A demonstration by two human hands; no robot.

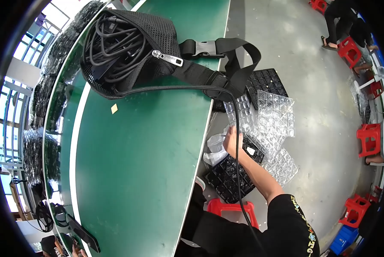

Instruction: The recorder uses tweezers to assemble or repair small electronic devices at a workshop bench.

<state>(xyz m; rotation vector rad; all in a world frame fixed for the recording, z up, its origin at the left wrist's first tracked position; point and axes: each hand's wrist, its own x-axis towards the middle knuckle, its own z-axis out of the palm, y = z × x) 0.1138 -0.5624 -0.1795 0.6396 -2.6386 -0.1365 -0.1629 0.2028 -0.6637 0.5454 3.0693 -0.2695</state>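
My right hand (232,140) reaches down beyond the table's right edge, fingers closed on the upper part of a crumpled whitish plastic bag (216,147). The fingertips are partly hidden. Below and around this hand, black compartment trays (230,180) and clear plastic compartment trays (276,112) lie scattered over the floor. A small white piece (250,151) rests on a black tray beside my wrist. My left hand is out of sight.
On the green table (136,171) lies a black mesh pouch (127,51) holding coiled cables, its strap and cord hanging over the right edge. A yellow piece (114,109) and a dark phone-like slab (84,233) also lie there. A red stool (232,207) stands near my legs.
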